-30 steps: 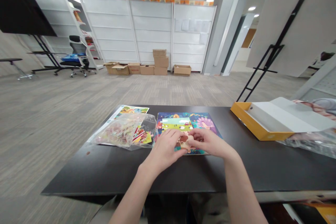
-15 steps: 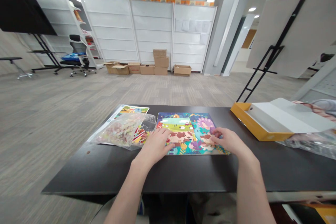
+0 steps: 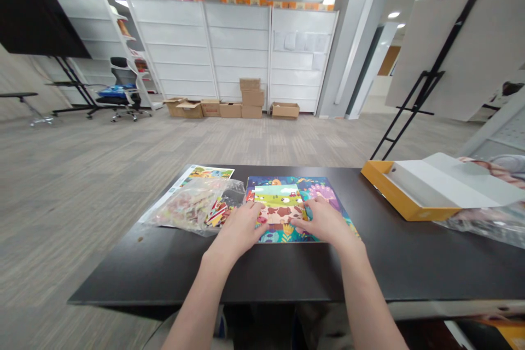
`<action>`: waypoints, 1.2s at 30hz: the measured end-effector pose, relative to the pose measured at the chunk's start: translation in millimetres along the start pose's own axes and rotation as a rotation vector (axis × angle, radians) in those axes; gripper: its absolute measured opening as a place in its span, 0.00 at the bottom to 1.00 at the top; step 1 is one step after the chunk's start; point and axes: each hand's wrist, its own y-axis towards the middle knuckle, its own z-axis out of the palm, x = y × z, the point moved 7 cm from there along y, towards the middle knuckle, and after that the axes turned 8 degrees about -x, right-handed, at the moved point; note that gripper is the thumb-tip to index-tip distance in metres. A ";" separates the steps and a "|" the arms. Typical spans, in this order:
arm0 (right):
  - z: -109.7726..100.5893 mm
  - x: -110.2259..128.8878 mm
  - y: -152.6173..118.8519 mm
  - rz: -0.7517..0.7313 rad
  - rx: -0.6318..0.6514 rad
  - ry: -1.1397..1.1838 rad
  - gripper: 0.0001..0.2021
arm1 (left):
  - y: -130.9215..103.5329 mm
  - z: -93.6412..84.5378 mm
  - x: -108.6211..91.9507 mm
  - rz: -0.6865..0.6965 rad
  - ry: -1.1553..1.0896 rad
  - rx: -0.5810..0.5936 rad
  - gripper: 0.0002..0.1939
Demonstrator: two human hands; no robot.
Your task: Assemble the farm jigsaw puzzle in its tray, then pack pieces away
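A colourful board (image 3: 276, 181) with sea and animal pictures lies flat on the black table. On it sits a smaller farm picture (image 3: 277, 197) with green hills, sheep and a brown-patched cow strip. My left hand (image 3: 245, 222) rests at the left edge of the farm picture, thumb and fingers apart. At its right edge is my right hand (image 3: 322, 220), with its thumb and fingers spread on the cow part. I see nothing held in either hand. A clear plastic bag (image 3: 188, 205) of loose pieces lies left of the board.
Under the bag is a printed sheet (image 3: 168, 195). A yellow box (image 3: 410, 199) with a white inside stands open at the right of the black table (image 3: 287, 276), beside clear plastic wrapping (image 3: 488, 224). Cardboard boxes (image 3: 251, 97) stand far behind.
My right hand has moved left from the right part of the board to the right edge of the farm picture. My left hand has barely moved.
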 end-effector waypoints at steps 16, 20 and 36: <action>11.4 -10.1 10.9 0.012 -0.034 0.209 0.17 | -1.6 0.3 1.8 0.013 -0.035 -0.029 0.14; -1.8 -20.1 8.6 0.064 -0.021 0.413 0.15 | -2.2 -1.6 0.4 0.008 -0.021 -0.019 0.13; -30.4 -102.5 -5.1 0.247 -0.114 0.184 0.13 | -0.9 -2.7 -2.4 0.020 -0.006 -0.024 0.12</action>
